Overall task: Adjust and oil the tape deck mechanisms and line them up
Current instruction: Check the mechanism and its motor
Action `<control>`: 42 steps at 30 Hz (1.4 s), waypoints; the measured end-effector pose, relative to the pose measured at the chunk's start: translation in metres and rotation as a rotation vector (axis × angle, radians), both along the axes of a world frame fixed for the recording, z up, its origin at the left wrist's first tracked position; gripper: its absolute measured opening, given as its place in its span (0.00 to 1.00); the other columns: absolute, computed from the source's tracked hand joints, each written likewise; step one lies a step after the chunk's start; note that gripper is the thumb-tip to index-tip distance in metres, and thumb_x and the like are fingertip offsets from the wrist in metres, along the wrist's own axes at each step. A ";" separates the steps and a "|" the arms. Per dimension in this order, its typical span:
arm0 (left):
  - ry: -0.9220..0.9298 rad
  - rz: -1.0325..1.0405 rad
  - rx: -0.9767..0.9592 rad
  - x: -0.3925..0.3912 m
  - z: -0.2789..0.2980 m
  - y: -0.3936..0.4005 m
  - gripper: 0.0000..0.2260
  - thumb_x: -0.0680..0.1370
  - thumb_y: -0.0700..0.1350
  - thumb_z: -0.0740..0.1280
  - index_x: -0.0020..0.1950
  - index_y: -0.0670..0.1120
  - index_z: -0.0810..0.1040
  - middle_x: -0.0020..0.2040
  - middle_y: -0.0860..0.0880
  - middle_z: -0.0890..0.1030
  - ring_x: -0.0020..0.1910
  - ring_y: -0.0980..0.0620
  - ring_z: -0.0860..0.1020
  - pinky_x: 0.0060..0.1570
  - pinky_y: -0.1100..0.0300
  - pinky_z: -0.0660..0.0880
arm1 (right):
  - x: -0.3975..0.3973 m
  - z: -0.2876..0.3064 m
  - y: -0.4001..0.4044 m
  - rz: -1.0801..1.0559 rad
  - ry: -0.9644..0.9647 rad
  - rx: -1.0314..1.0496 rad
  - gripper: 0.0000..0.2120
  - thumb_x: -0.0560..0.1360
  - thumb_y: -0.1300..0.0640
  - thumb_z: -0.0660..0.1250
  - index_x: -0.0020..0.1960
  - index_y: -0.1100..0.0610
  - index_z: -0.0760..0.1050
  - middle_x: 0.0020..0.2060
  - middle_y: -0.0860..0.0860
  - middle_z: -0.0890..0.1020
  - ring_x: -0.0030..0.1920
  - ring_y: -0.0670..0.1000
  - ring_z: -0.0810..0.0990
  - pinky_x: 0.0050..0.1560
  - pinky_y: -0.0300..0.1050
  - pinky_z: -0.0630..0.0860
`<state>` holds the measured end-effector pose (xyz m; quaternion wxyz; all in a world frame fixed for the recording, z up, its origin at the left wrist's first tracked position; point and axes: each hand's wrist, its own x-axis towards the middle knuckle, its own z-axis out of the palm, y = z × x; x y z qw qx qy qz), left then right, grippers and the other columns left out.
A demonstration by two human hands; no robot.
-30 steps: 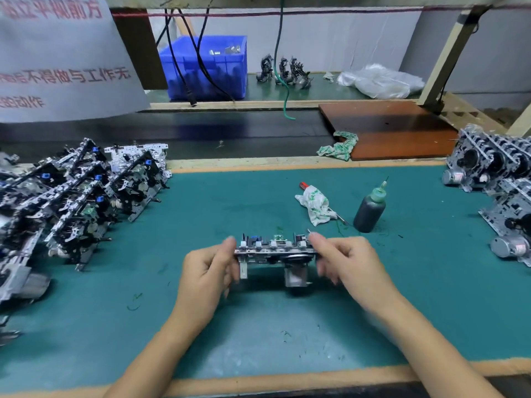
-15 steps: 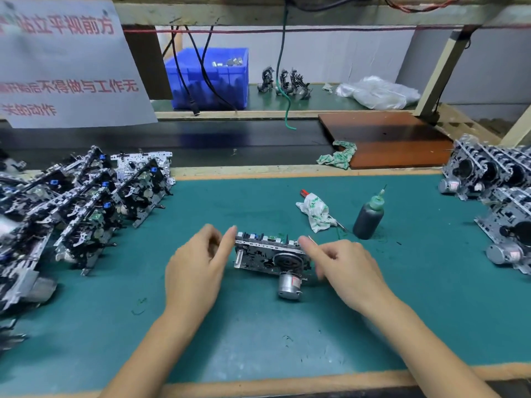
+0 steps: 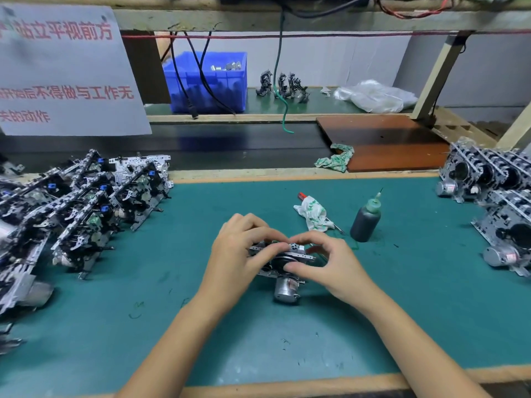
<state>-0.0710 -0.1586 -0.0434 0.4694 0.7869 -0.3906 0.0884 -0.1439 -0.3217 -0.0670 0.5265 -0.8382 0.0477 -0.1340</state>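
Both hands have closed inward over the tape deck mechanism (image 3: 283, 261) since 0.5 s ago: left hand (image 3: 240, 254) pinching its left end, right hand (image 3: 326, 261) pinching its right side, fingertips nearly meeting above. Mechanism rests on green tabletop (image 3: 402, 311), motor toward the viewer. Oil bottle (image 3: 365, 221) stands right of it; finished mechanisms (image 3: 83, 214) lined up left.

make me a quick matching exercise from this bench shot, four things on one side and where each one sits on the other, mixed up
Things:
1. dark plastic oil bottle with green nozzle
2. blue plastic crate
3. metal tape deck mechanism with round silver motor
4. crumpled clear plastic bag

Places:
A. held between the left hand and right hand
B. back shelf, right of the green cable
C. upright on the green mat, right of both hands
D. back shelf, beside the white sign

Pairs: 1-C, 2-D, 3-A, 4-B
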 end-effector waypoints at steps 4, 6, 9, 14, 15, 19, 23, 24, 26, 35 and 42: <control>-0.016 -0.012 -0.002 0.000 0.000 0.000 0.05 0.72 0.50 0.70 0.44 0.55 0.85 0.36 0.55 0.74 0.41 0.55 0.70 0.44 0.53 0.70 | 0.000 -0.001 0.002 -0.029 -0.010 -0.004 0.16 0.63 0.50 0.78 0.44 0.33 0.78 0.44 0.37 0.81 0.49 0.43 0.78 0.53 0.39 0.72; -0.010 -0.012 -0.010 0.000 0.000 -0.001 0.04 0.71 0.50 0.70 0.43 0.56 0.85 0.36 0.55 0.74 0.40 0.56 0.70 0.44 0.55 0.69 | -0.001 -0.001 0.001 -0.039 -0.015 0.001 0.16 0.64 0.53 0.79 0.43 0.35 0.79 0.43 0.39 0.82 0.48 0.44 0.79 0.53 0.41 0.73; 0.004 -0.022 -0.015 0.002 0.000 -0.002 0.04 0.70 0.50 0.71 0.42 0.54 0.85 0.35 0.56 0.75 0.40 0.57 0.71 0.44 0.58 0.68 | -0.001 -0.001 0.000 -0.028 0.006 0.047 0.12 0.64 0.56 0.78 0.43 0.43 0.81 0.41 0.42 0.84 0.47 0.48 0.81 0.53 0.45 0.75; 0.002 -0.044 -0.019 0.004 -0.001 -0.002 0.03 0.70 0.46 0.74 0.42 0.53 0.85 0.35 0.55 0.76 0.39 0.58 0.71 0.43 0.66 0.67 | -0.003 -0.003 0.003 -0.014 -0.041 0.133 0.12 0.63 0.56 0.78 0.43 0.42 0.82 0.42 0.45 0.84 0.46 0.47 0.81 0.50 0.37 0.75; 0.005 -0.047 -0.023 0.004 0.000 -0.002 0.04 0.70 0.45 0.74 0.42 0.53 0.85 0.35 0.55 0.76 0.39 0.57 0.71 0.42 0.67 0.66 | -0.003 -0.003 0.003 -0.010 -0.045 0.139 0.12 0.63 0.55 0.77 0.43 0.41 0.82 0.42 0.44 0.84 0.46 0.47 0.81 0.50 0.37 0.74; -0.005 -0.053 -0.021 0.005 -0.001 -0.002 0.04 0.70 0.48 0.72 0.43 0.53 0.85 0.35 0.56 0.75 0.39 0.57 0.70 0.41 0.68 0.66 | -0.002 -0.002 0.000 -0.005 -0.027 0.113 0.14 0.65 0.57 0.78 0.42 0.39 0.81 0.43 0.43 0.84 0.49 0.48 0.81 0.54 0.44 0.74; -0.017 -0.049 -0.032 0.006 -0.002 -0.002 0.04 0.70 0.47 0.72 0.43 0.52 0.85 0.34 0.55 0.75 0.38 0.58 0.70 0.41 0.69 0.66 | -0.007 -0.002 0.002 0.007 0.003 0.050 0.13 0.64 0.48 0.75 0.46 0.36 0.79 0.46 0.37 0.82 0.52 0.42 0.78 0.55 0.38 0.71; -0.019 -0.045 -0.036 0.006 -0.003 -0.002 0.04 0.70 0.48 0.72 0.42 0.52 0.85 0.34 0.55 0.75 0.38 0.58 0.70 0.41 0.69 0.66 | -0.010 -0.003 0.001 -0.001 0.018 -0.059 0.15 0.64 0.44 0.74 0.50 0.34 0.77 0.48 0.33 0.79 0.54 0.39 0.76 0.56 0.34 0.69; -0.020 -0.039 -0.044 0.005 -0.003 -0.002 0.04 0.70 0.48 0.72 0.42 0.53 0.85 0.34 0.55 0.75 0.38 0.58 0.70 0.41 0.69 0.66 | -0.017 -0.007 -0.004 -0.047 0.017 -0.375 0.23 0.65 0.36 0.70 0.59 0.35 0.72 0.49 0.29 0.75 0.55 0.36 0.71 0.56 0.31 0.65; -0.023 -0.025 -0.041 0.004 -0.004 -0.001 0.04 0.70 0.48 0.72 0.42 0.52 0.86 0.35 0.55 0.75 0.39 0.58 0.70 0.43 0.68 0.66 | -0.029 -0.016 -0.010 -0.127 -0.134 -0.835 0.16 0.70 0.40 0.65 0.43 0.53 0.79 0.39 0.44 0.79 0.46 0.46 0.72 0.48 0.38 0.67; -0.020 -0.028 -0.040 0.004 -0.005 -0.001 0.04 0.71 0.49 0.71 0.43 0.54 0.85 0.35 0.56 0.75 0.40 0.57 0.71 0.43 0.67 0.66 | -0.033 -0.013 -0.013 -0.087 -0.189 -0.950 0.14 0.71 0.44 0.66 0.44 0.54 0.81 0.41 0.42 0.81 0.48 0.48 0.76 0.52 0.43 0.72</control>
